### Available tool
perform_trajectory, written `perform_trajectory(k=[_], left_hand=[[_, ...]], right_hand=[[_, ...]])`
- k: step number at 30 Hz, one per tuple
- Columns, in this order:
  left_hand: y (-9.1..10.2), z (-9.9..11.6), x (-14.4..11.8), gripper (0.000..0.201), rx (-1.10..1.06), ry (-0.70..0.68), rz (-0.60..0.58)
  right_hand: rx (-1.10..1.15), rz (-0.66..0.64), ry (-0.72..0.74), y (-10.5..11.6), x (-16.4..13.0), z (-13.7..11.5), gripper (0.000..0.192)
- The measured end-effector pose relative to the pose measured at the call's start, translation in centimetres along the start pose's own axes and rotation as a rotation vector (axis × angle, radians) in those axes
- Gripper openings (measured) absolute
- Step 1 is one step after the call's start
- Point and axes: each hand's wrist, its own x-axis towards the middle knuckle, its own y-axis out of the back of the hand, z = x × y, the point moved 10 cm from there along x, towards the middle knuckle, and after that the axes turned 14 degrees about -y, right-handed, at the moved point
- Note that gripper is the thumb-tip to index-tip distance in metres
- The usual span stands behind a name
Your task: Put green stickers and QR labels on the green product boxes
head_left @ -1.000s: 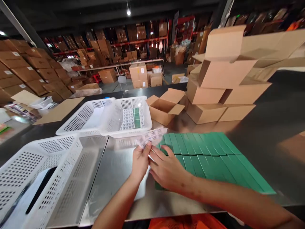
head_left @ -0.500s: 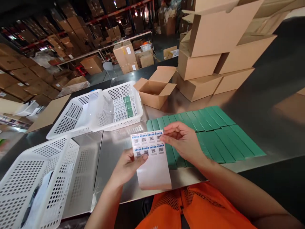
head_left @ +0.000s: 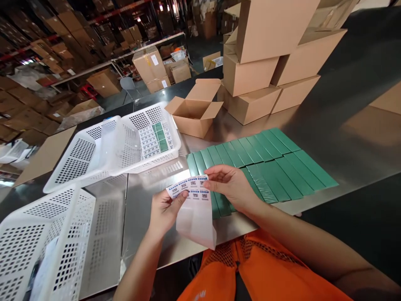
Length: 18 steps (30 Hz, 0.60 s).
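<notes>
Since half a second ago the label sheet (head_left: 194, 207) has tipped back and dropped a little, its printed top rows now curling away. It hangs above the near edge of the steel table (head_left: 150, 196). Left hand (head_left: 163, 211) pinches the sheet's left edge; right hand (head_left: 230, 186) grips its top right corner with the fingertips. Just behind lie rows of green boxes (head_left: 266, 161). Farther left sit white perforated baskets (head_left: 103, 146); an open carton (head_left: 194, 110) and stacked cardboard boxes (head_left: 266, 54) stand beyond.

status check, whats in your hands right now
Both hands on label sheet: left hand pinching its left edge, right hand at top right label. Green boxes laid out just beyond. Nothing blocking.
</notes>
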Motion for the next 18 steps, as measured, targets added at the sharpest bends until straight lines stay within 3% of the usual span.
perform_trajectory(k=[5, 10, 15, 18], left_hand=[[0.3, -0.3, -0.1, 0.018, 0.036, -0.040, 0.002], [0.6, -0.3, -0.3, 0.018, 0.050, -0.046, 0.012], [1.0, -1.0, -0.5, 0.019, 0.031, -0.045, 0.034], [1.0, -1.5, -0.7, 0.018, 0.002, -0.047, 0.019]], right_hand=[[-0.100, 0.069, 0.062, 0.0, 0.0, 0.3, 0.027], [-0.472, 0.211, 0.336, -0.3, -1.3, -1.8, 0.014], [-0.826, 0.215, 0.555, -1.9, -2.5, -2.6, 0.025], [-0.972, 0.197, 0.573, -2.3, -2.4, -2.1, 0.032]])
